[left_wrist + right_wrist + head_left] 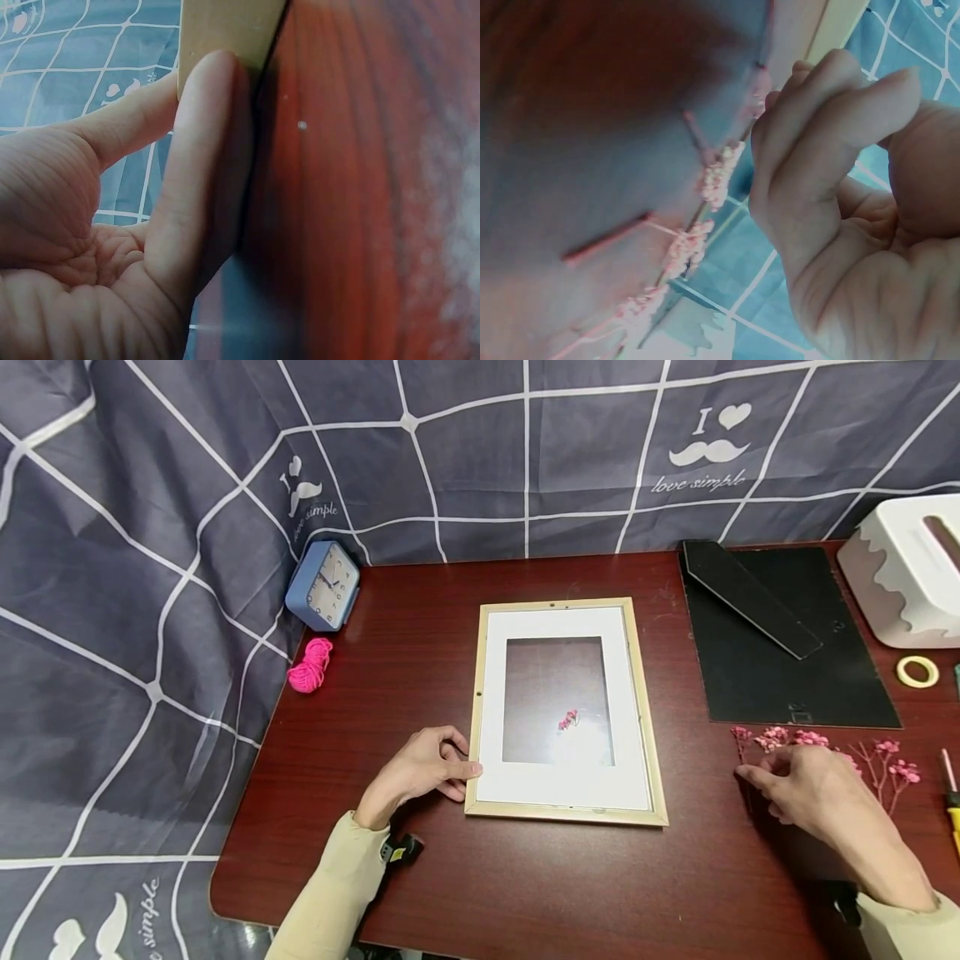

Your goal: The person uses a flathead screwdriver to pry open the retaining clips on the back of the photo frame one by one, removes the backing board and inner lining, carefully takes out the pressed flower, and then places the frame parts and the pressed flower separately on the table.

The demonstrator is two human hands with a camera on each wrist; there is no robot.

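A light-wood picture frame (648,743) with a white mat (555,785) lies on the table. My left hand (427,764) pinches its lower left edge, thumb on top and fingers at the side; the left wrist view shows the wooden edge (225,26) at the fingertips. Inside the mat window lies a small pink flower piece (568,720). At the right, my right hand (817,789) is over several pink dried flower sprigs (885,760), fingertips by the leftmost stem. In the right wrist view its fingers bend loosely beside the sprigs (720,176), with nothing visible between them.
A black backing board (787,602) with its stand lies at the back right, beside a white tissue box (907,577). Further right are a tape roll (917,672) and a yellow-handled tool (954,814). A blue clock (324,585) and pink yarn (311,665) are at left.
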